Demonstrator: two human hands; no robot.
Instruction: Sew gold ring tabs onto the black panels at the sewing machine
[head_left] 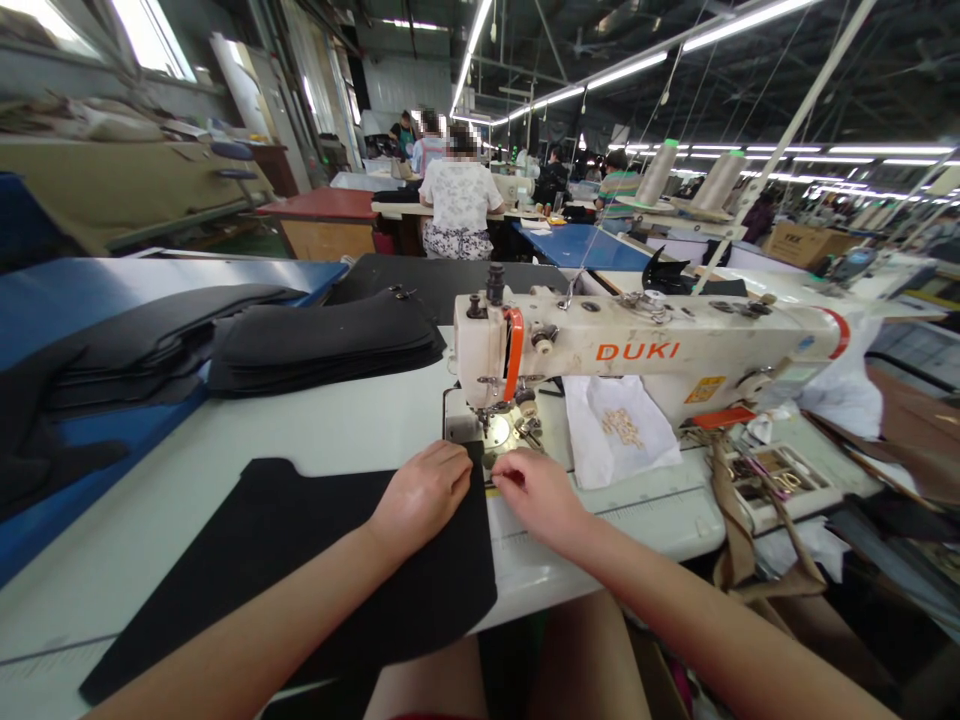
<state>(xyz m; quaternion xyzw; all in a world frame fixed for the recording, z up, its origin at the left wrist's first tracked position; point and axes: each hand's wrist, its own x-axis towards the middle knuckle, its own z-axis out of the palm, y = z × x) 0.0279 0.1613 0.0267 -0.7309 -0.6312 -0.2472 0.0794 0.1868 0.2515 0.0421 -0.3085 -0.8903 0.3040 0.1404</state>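
Observation:
A large black fabric piece (315, 540) lies flat on the pale sewing table, its upper right corner by the needle area of the white sewing machine (570, 345). My left hand (426, 492) rests on that piece near its right edge, fingers bent and pressed together on the fabric. Just right of the fabric edge is my right hand (536, 490), its thumb and fingertips pinched close to the presser foot; whatever they hold is too small to tell. The machine's lamp lights the metal plate (510, 428) beyond my hands.
Stacked black pieces (322, 340) lie at the back left, with more on a blue table (172, 425). Right of the needle, a white cloth (619, 430) bears small beige bits. A tray of small tools (784, 485) and brown strips (731, 520) are farther right. People sit beyond.

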